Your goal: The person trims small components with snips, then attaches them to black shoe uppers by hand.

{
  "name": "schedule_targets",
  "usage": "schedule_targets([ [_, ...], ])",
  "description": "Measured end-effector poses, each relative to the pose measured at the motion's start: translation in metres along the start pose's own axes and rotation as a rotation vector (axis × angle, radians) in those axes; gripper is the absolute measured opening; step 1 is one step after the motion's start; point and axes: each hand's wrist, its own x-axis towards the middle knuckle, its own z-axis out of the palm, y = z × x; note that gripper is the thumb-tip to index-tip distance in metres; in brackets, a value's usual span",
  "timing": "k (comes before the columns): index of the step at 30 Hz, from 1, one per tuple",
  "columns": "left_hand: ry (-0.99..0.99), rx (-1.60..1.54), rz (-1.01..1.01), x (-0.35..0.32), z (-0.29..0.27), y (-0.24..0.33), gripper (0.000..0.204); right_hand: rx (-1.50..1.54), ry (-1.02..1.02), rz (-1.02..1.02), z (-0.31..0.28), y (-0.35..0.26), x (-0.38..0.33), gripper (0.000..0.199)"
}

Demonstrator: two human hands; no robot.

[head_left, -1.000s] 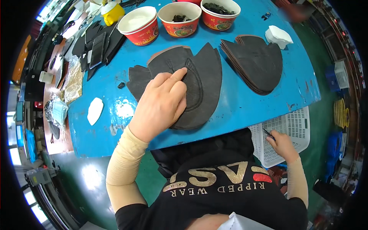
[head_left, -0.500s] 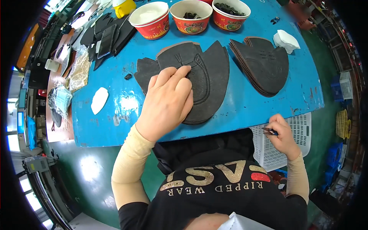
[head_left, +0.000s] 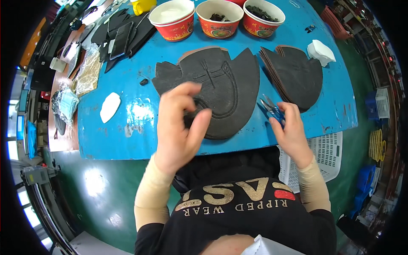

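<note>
We work at a blue table (head_left: 127, 123) over green floor; our left hand (head_left: 178, 127) pinches the dark shoe upper (head_left: 221, 85), our right hand (head_left: 289, 127) grips blue snips (head_left: 272, 108), blades half hidden.

Blue counter (head_left: 127, 123); black stitched shoe upper (head_left: 221, 85); black stack of uppers (head_left: 293, 76); red patterned paper bowls (head_left: 219, 19); blue-handled snips (head_left: 272, 111); white basket (head_left: 327, 153); green floor (head_left: 97, 187).

You wear tight beige arm sleeves that run from your wrists up past the elbows, leaving your left hand (head_left: 180, 127) and right hand (head_left: 291, 129) bare. Over them sits a black short-sleeved shirt with gold and white lettering and a small red patch across the chest.
</note>
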Motion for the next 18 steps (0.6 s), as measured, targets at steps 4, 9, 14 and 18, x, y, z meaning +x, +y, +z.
schedule_targets([
  [4, -0.006, -0.887, -0.371, -0.034, -0.011, 0.02, 0.018, -0.283, 0.086, -0.248, 0.005, -0.003, 0.008, 0.029],
  [9, -0.241, -0.554, -0.224, -0.038, -0.009, 0.03, 0.03, 0.255, 0.14, -0.337, -0.017, -0.049, 0.01, 0.026],
  [14, -0.14, -0.661, -0.299, -0.036, -0.001, 0.027, 0.033, 0.717, -0.132, -0.465, 0.001, -0.085, 0.019, 0.023],
  [18, -0.11, -0.679, -0.324, -0.039, -0.005, 0.024, 0.04, 0.825, -0.179, -0.294, 0.011, -0.09, 0.012, 0.02],
])
